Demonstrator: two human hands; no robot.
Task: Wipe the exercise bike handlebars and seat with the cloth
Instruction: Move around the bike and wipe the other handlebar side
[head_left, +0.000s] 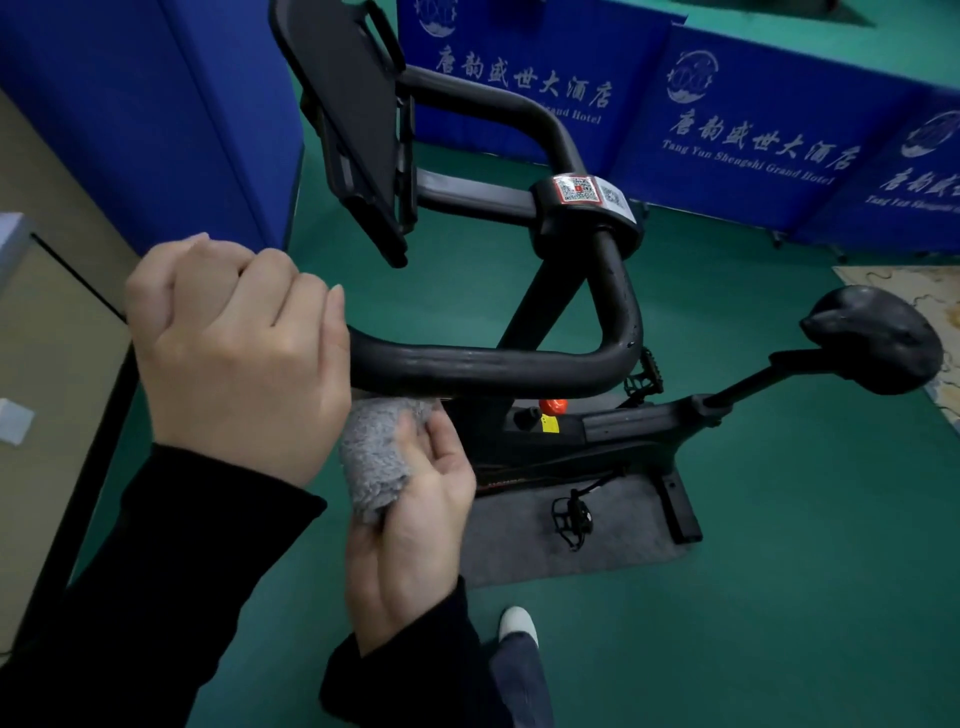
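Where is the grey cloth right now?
Head view, lower centre: the fluffy grey cloth is held in the right hand, just under the black handlebar tube, beside the left hand gripping that bar.

left hand (236, 358) clenched, right hand (431, 525) palm-up, fingers curled

White characters 唐韵盛世大酒店 run across the blue fabric partition panel (571, 52) in the upper middle of the frame. Beneath them only "Grand Hotel" reads, the rest hidden behind the black handlebars (493, 371). The second blue panel (753, 93), to its right, shows the same characters over "Tang Yun Shengshi Grand Hotel", below a round white emblem. The third blue panel (930, 150) is cut off at the right edge. The black centre clamp (571, 228) bears a red-bordered QR sticker (576, 188) and a white QR sticker (615, 200). The small yellow label (549, 423) lower down is unreadable.
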